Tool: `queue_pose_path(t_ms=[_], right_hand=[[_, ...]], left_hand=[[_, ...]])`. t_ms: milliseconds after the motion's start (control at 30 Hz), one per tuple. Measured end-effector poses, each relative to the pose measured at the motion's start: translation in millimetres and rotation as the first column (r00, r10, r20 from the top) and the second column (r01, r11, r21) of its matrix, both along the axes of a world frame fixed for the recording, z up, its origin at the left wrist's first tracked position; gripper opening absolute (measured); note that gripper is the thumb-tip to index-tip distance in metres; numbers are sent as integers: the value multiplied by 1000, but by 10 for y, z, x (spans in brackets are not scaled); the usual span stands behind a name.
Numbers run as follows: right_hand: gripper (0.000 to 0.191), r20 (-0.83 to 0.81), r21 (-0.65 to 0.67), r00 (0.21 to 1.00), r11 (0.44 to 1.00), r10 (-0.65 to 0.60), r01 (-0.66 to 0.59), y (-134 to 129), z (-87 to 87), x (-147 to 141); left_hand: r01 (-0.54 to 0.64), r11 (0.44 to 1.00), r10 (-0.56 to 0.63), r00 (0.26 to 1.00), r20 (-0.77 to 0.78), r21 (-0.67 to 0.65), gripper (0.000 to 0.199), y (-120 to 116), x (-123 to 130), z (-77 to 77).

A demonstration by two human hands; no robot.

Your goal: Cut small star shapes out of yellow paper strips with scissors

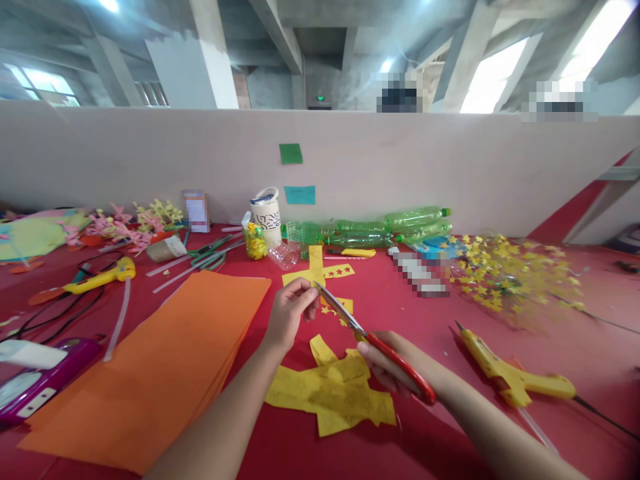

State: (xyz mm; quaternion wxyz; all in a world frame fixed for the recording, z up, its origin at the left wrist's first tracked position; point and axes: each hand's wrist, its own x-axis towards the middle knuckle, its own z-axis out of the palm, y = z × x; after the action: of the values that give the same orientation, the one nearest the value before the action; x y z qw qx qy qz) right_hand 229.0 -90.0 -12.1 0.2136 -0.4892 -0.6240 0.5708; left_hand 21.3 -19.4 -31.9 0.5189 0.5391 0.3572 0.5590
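Note:
Near the middle of the view, my left hand (pixel 295 308) is closed in a pinch; what lies between its fingertips is too small to make out. My right hand (pixel 393 363) is wrapped round red-handled scissors (pixel 395 360), whose blade tips reach up to the left fingertips. Behind the left hand lie yellow strips (pixel 316 263), one with red star-shaped holes (pixel 340 271). Small yellow stars (pixel 327 311) are scattered just right of my left fingers. Crumpled yellow felt pieces (pixel 330 393) lie below both hands.
Orange sheets (pixel 165 360) cover the left front. Yellow glue guns lie at the right (pixel 515 380) and left (pixel 103 277). Green bottles (pixel 365 238), a white cup (pixel 267 220) and a yellow cutter (pixel 357 253) are at the back. Yellow star sprigs (pixel 510 280) stand at the right.

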Motion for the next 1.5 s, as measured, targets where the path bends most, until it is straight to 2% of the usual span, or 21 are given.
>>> queue_pose_path(t_ms=[267, 700, 933, 1200, 1400, 1500], right_hand=[[49, 90, -85, 995, 995, -39, 47, 10, -61, -9], [52, 134, -50, 991, 998, -20, 27, 7, -7, -2], [49, 137, -7, 991, 1000, -12, 13, 3, 36, 2], [46, 100, -13, 994, 999, -39, 41, 10, -13, -32], [45, 105, -25, 990, 995, -92, 96, 12, -36, -54], [44, 97, -25, 988, 993, -117, 120, 19, -87, -48]], left_hand=[[2, 1000, -2, 1000, -2, -4, 21, -1, 2, -8], [16, 999, -13, 998, 62, -50, 19, 0, 7, 11], [-32, 995, 46, 989, 140, -100, 11, 26, -7, -9], [-48, 988, 76, 978, 192, -147, 15, 29, -9, 32], [63, 982, -31, 984, 178, -179, 21, -13, 32, 38], [21, 984, 13, 982, 190, -177, 18, -13, 43, 34]])
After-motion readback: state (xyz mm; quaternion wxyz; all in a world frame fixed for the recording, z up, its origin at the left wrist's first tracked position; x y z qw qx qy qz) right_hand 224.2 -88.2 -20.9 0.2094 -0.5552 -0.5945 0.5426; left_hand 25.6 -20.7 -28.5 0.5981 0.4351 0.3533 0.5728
